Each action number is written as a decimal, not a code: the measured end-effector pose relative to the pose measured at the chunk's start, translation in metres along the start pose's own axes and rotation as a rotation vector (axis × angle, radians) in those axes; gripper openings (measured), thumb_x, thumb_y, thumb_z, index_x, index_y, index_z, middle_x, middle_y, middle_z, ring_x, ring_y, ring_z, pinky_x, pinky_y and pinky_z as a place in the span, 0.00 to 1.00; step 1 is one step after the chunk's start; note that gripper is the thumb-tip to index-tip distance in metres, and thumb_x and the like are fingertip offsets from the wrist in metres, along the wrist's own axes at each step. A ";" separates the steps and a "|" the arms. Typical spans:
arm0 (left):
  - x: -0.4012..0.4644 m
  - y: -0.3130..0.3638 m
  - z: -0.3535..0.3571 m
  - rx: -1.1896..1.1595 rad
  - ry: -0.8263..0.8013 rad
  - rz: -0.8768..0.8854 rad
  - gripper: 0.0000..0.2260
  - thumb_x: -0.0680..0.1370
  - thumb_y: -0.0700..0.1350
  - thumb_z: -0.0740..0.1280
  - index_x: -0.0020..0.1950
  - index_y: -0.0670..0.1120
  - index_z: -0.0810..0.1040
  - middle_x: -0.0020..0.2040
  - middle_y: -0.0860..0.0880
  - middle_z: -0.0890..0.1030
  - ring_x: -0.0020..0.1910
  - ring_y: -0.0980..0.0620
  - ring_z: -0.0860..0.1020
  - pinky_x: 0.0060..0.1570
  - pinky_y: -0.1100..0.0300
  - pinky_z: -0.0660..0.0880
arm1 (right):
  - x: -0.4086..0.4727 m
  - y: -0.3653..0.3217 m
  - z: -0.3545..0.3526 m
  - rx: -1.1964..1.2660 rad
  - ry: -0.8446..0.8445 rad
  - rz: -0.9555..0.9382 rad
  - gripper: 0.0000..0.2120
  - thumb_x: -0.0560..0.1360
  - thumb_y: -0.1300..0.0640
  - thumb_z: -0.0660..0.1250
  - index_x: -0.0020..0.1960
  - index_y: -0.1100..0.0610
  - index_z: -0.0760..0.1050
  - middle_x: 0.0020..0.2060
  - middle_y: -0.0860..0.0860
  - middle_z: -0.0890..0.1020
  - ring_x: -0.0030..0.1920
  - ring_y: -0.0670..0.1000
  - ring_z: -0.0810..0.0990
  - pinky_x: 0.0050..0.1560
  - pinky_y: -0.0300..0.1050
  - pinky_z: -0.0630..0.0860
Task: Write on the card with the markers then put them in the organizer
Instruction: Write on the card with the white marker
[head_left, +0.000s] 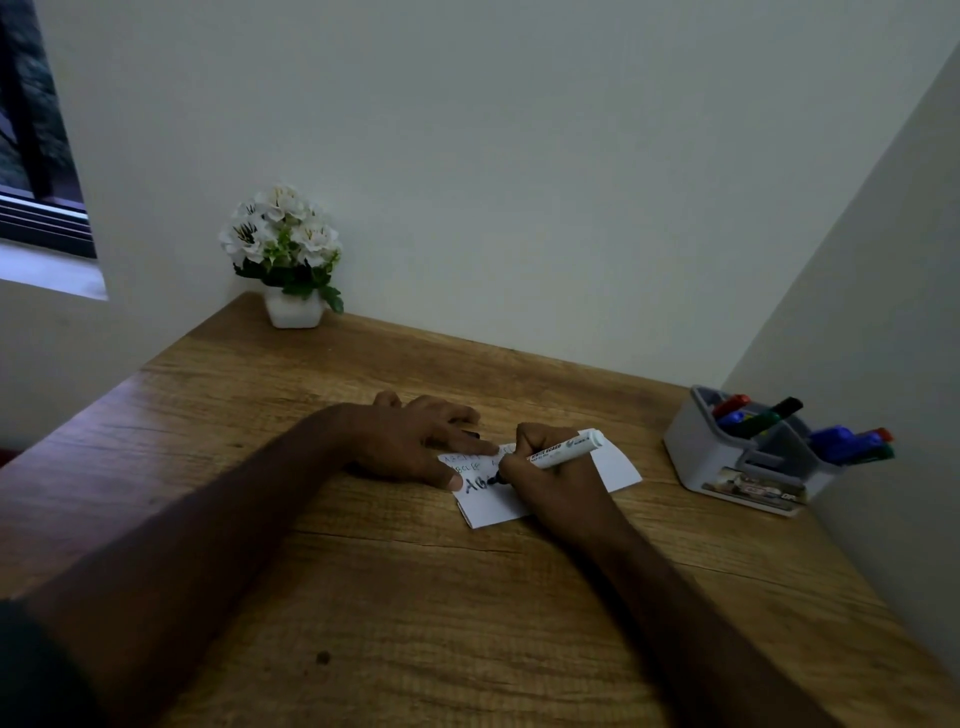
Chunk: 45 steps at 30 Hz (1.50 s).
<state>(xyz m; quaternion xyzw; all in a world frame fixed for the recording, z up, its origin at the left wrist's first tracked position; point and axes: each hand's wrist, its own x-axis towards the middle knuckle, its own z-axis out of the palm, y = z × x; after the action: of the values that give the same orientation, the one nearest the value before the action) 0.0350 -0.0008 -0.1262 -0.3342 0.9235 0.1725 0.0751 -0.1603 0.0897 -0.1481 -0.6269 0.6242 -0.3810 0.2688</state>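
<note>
Right hand (545, 470) has fingers curled tight round a white marker (566, 452), tip down on the card (540, 483), approx mid-card. Barrel slants up and away to the right, butt end past the knuckles. Left hand (415, 441) lies flat, fingers spread and straight, pressing the card's left part w/ fingertips and thumb, palm on the desk (363, 597).

Card is small, white, lying flat near desk centre, its right end sticking out bare past the right hand. Near edge sits well back from the desk front; plenty of bare wood in front and to the left.

Writing: marker barrel reads "WHITE BOARD"; smaller print too tiny to tell. On the card, big black "Ab" by the tip, fainter rows above starting "ABC", rest hidden under fingers.

Organizer (748, 457), grey, sits at the right near the side wall, well apart from the card, w/ red, blue, green and black markers (753, 415) poking out of its compartments. Label on its front is too blurred to read. Potted white flowers (283, 254) at the far left corner against the back wall; window (36, 130) far left.
</note>
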 end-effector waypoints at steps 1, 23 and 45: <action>0.000 0.000 0.000 0.000 0.001 0.003 0.25 0.79 0.62 0.59 0.74 0.70 0.55 0.79 0.60 0.46 0.78 0.53 0.45 0.72 0.38 0.43 | 0.000 0.001 0.000 0.001 0.004 0.000 0.12 0.74 0.56 0.69 0.34 0.53 0.69 0.29 0.43 0.80 0.34 0.39 0.79 0.31 0.37 0.70; 0.002 0.001 0.000 -0.009 -0.002 0.000 0.24 0.79 0.61 0.60 0.74 0.70 0.56 0.79 0.59 0.46 0.78 0.52 0.45 0.72 0.38 0.42 | 0.004 0.005 -0.002 -0.009 0.069 0.018 0.12 0.74 0.55 0.70 0.35 0.54 0.69 0.31 0.44 0.81 0.36 0.41 0.81 0.31 0.36 0.70; 0.005 -0.003 0.002 -0.005 -0.002 0.008 0.24 0.79 0.62 0.60 0.73 0.71 0.55 0.79 0.60 0.46 0.77 0.53 0.44 0.72 0.40 0.42 | 0.004 0.005 -0.004 0.011 0.093 0.020 0.13 0.73 0.56 0.70 0.35 0.59 0.70 0.31 0.52 0.77 0.33 0.40 0.76 0.32 0.37 0.69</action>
<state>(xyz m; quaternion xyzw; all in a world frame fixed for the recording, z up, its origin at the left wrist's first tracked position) 0.0336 -0.0054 -0.1303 -0.3304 0.9244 0.1753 0.0744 -0.1667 0.0864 -0.1491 -0.6009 0.6400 -0.4104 0.2467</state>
